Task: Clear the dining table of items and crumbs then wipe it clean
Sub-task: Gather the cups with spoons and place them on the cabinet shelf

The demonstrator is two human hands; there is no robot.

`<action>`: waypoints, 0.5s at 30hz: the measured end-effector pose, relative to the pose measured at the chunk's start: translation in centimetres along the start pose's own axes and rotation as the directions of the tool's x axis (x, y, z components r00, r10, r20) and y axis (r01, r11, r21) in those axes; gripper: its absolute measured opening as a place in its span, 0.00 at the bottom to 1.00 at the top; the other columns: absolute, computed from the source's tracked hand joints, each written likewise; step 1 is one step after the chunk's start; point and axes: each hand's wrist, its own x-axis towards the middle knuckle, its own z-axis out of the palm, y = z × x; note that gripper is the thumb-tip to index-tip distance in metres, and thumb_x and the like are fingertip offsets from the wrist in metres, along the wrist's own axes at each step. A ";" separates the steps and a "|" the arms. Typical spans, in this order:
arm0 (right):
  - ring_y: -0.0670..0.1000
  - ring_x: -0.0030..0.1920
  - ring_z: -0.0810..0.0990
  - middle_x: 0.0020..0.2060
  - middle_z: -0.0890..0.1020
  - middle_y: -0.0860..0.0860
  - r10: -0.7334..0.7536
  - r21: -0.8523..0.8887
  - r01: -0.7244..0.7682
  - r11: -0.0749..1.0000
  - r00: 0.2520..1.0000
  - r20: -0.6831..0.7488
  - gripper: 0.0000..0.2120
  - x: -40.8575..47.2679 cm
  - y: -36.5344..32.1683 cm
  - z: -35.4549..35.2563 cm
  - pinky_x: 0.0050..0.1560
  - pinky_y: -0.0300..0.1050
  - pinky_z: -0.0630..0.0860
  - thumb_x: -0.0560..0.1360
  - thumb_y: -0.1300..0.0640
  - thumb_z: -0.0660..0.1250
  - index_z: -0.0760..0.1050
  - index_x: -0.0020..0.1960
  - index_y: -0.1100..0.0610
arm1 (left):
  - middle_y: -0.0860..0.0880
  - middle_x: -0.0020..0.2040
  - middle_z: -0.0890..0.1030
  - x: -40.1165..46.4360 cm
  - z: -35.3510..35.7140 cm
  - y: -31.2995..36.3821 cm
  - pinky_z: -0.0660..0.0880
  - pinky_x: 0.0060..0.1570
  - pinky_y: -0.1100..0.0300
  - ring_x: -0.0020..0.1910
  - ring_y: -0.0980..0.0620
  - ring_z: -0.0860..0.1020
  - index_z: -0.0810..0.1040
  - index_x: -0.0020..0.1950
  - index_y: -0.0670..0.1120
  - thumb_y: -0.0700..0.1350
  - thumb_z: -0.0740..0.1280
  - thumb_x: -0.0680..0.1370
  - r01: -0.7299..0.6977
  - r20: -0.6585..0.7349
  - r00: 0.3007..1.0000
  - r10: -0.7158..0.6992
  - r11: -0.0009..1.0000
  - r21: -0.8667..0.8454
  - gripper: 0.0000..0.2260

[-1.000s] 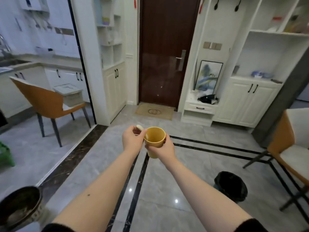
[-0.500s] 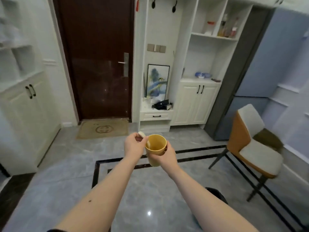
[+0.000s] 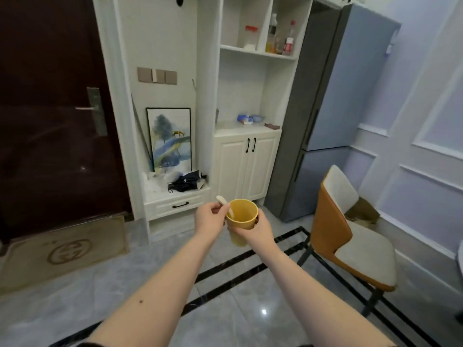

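A yellow cup [image 3: 242,213] is held out in front of me over the grey floor. My right hand [image 3: 253,232] grips it from the right side and below. A pale spoon [image 3: 224,204] leans in the cup, its handle sticking out at the upper left. My left hand [image 3: 210,219] pinches that handle right beside the cup's rim. The dining table is out of view.
An orange and white chair [image 3: 347,236] stands at the right. White cabinets [image 3: 246,164] and a grey fridge [image 3: 323,121] line the far wall. A dark door [image 3: 50,108] with a doormat [image 3: 62,249] is at the left. Grey tiled floor lies ahead.
The view has swung to the right: the kitchen and bin left the frame, and the fridge and chair came in. Both hands keep the same hold on cup and spoon.
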 end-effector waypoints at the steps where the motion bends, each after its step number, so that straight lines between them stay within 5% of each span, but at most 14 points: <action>1: 0.46 0.51 0.78 0.51 0.79 0.48 -0.004 0.005 0.004 1.000 1.000 -0.009 0.33 2.7 0.0 -0.1 0.47 0.37 0.73 0.59 0.53 0.81 0.69 0.59 0.53 | 0.40 0.40 0.83 2.9 0.9 0.1 0.80 0.47 0.44 0.42 0.39 0.82 0.82 0.39 0.45 0.44 0.68 0.75 -0.016 0.019 1.000 0.016 1.000 0.015 0.06; 5: 0.44 0.51 0.76 0.51 0.77 0.47 0.020 0.001 -0.020 1.000 1.000 -0.018 0.35 11.9 0.5 -0.1 0.43 0.32 0.71 0.60 0.57 0.81 0.65 0.61 0.55 | 0.41 0.41 0.83 12.3 3.6 0.2 0.80 0.47 0.46 0.40 0.42 0.81 0.83 0.45 0.39 0.41 0.67 0.76 -0.024 0.059 0.998 0.024 1.000 -0.001 0.07; 11: 0.49 0.53 0.77 0.53 0.75 0.50 -0.015 -0.059 0.012 0.998 0.998 -0.059 0.33 29.4 2.9 2.0 0.53 0.44 0.75 0.58 0.51 0.81 0.70 0.57 0.52 | 0.41 0.43 0.80 29.8 7.9 -0.1 0.77 0.29 0.69 0.34 0.52 0.77 0.80 0.53 0.34 0.37 0.64 0.77 -0.025 0.113 0.993 0.032 0.998 -0.066 0.09; 15: 0.50 0.54 0.76 0.53 0.72 0.51 -0.037 -0.098 0.026 0.995 0.993 -0.115 0.34 43.3 3.1 2.3 0.57 0.51 0.76 0.56 0.46 0.80 0.71 0.56 0.51 | 0.42 0.42 0.80 43.6 11.7 1.7 0.75 0.27 0.72 0.34 0.53 0.77 0.80 0.52 0.34 0.39 0.64 0.78 -0.036 0.159 0.986 0.044 0.998 -0.054 0.09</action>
